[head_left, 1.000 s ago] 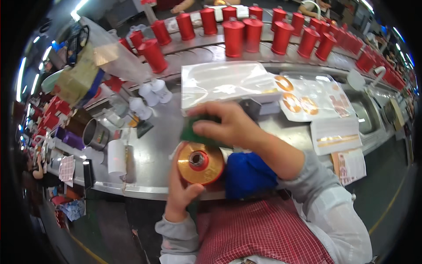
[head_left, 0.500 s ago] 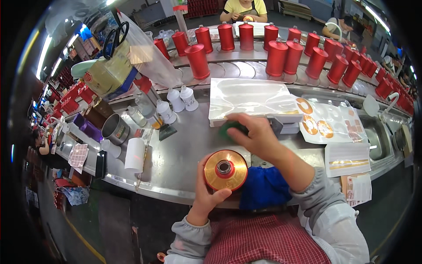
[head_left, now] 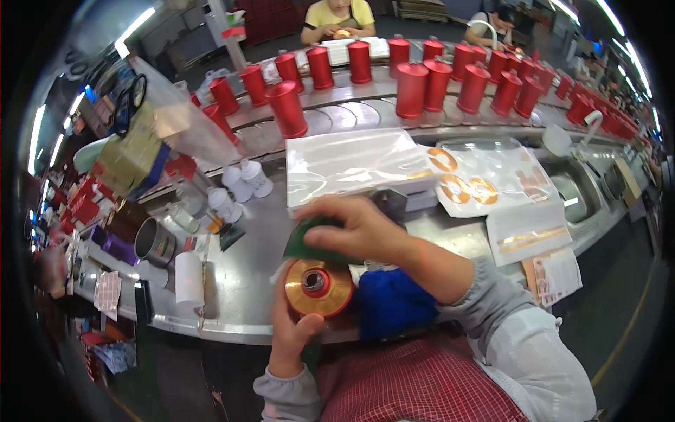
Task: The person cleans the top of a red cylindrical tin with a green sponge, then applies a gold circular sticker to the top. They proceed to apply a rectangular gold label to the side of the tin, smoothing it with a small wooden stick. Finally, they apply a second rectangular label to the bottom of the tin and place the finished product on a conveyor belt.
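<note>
My left hand [head_left: 288,334] is wrapped round a red bottle [head_left: 343,301] whose open neck faces up. A ring-shaped gold label [head_left: 300,295] lies around the neck on the bottle's shoulder. In my right hand [head_left: 358,228] is a flat dark green scraper [head_left: 304,243], gripped between thumb and fingers. Its lower edge is over or against the far side of the gold ring; whether it touches, I cannot tell. Right of the bottle lies a bunched blue cloth [head_left: 397,302] at the table's front edge.
Clear film covers a stack of white sheets [head_left: 351,162] beyond my hands. A sheet with gold ring labels [head_left: 506,158] lies to the right, before a sink [head_left: 571,190]. Red bottles [head_left: 411,91] line the conveyor [head_left: 351,116]. White squeeze bottles [head_left: 239,184] and a metal cup [head_left: 156,243] stand left.
My right hand has brought the green scraper nearer, to the far rim of the bottle's top. The whole view has shifted, so the table things sit further left.
</note>
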`<state>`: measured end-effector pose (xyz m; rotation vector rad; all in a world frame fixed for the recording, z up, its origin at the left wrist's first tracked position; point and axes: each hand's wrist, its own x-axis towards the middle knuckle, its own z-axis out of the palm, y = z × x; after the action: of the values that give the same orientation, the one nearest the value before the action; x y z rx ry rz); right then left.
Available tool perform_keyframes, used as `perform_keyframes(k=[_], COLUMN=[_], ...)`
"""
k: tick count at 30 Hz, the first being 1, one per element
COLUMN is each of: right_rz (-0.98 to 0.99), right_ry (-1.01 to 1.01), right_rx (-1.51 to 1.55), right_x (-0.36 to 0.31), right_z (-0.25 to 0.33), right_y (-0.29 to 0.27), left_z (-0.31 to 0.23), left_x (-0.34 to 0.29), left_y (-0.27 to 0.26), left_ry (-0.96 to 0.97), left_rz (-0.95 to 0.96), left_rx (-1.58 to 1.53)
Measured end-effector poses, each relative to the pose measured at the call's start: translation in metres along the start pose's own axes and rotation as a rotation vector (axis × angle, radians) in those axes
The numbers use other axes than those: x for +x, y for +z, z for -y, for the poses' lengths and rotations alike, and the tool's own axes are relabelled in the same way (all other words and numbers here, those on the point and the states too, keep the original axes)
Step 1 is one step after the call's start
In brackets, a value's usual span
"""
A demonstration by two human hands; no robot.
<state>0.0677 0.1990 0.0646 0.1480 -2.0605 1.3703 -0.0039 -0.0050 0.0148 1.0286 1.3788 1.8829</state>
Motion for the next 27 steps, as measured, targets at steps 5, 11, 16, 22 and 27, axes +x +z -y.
perform_keyframes(k=[5,11,16,22,27], right_rz=[-0.093,-0.138,-0.086,-0.027,-0.010], right_ry=[0.060,0.141,0.133,0.225,0.141], right_rx=[-0.247,-0.120,-0.285,-0.253,-0.192], right_x=[0.001,0.003,-0.002,0.005,0.005], right_z=[0.001,0.001,0.001,0.007,0.007], right_y=[0.001,-0.004,-0.002,-0.003,0.001], left_z=[0.002,-0.005,0.006,0.008,0.011], left_x=[-0.002,-0.007,-0.010,-0.009,-0.006], left_y=[0.011,0.013,0.020,0.008,0.004], left_ry=[-0.013,0.015,0.030,0.005,0.002], left_rz=[-0.073,-0.085,-0.126,-0.046,-0.016], left_rx=[-0.025,-0.085,-0.020,-0.043,-0.061])
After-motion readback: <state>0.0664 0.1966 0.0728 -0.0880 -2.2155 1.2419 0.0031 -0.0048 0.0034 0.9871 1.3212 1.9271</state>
